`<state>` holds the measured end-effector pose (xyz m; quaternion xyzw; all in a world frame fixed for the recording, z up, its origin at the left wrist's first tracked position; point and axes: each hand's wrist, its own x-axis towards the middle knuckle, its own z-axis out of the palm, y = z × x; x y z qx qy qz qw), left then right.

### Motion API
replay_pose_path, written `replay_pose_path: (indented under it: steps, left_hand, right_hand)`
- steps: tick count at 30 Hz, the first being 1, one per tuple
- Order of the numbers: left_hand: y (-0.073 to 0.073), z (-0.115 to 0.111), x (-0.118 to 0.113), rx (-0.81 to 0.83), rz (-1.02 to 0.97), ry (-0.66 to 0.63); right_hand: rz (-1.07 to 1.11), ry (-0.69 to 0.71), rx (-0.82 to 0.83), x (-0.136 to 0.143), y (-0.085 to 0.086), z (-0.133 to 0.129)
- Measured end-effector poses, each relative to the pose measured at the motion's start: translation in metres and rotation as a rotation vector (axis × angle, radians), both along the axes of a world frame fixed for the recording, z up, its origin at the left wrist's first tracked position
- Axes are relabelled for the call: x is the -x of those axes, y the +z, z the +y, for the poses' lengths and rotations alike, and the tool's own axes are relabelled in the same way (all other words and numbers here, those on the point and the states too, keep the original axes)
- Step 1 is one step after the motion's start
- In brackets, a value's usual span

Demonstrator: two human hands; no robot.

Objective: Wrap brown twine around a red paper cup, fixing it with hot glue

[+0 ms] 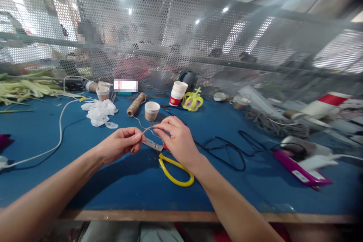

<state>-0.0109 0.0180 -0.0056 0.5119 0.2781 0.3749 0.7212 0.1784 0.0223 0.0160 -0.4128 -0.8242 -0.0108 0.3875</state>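
Twine (147,129) meets the right hand (179,140), which partly hides scissors (154,145).

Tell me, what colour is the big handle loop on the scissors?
The scissors' handle loop is yellow, best seen in the head view.

Head-worn view, forward and down at hands (123,143) (178,139)

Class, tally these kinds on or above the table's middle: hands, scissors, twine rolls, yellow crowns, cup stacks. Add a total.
Left hand and right hand: 2
Scissors: 1
Twine roll: 1
Yellow crown: 1
Cup stack: 1
Total: 6
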Motion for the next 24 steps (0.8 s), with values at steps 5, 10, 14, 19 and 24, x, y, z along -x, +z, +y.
replay_pose_path:
  steps: [5, 10, 14, 19, 24]
  left_hand:
    - [0.004, -0.003, -0.001, 0.011, -0.048, 0.01]
    - [0.005, -0.003, 0.0, 0.015, -0.157, 0.054]
    - [0.006, -0.001, 0.004, 0.04, -0.148, 0.034]
    - [0.007, -0.001, 0.007, 0.073, -0.097, -0.031]
    - [0.007, -0.004, 0.004, 0.036, -0.163, -0.107]
  right_hand:
    - [0.025, 0.048, 0.087, 0.004, -0.004, -0.004]
    - [0.168, 0.088, 0.179, 0.011, -0.001, -0.01]
    - [0.361, 0.192, 0.552, 0.006, 0.007, -0.011]
    - [0.666, 0.498, 1.104, -0.006, 0.01, -0.008]
    - [0.898, 0.743, 1.305, -0.004, 0.008, -0.01]
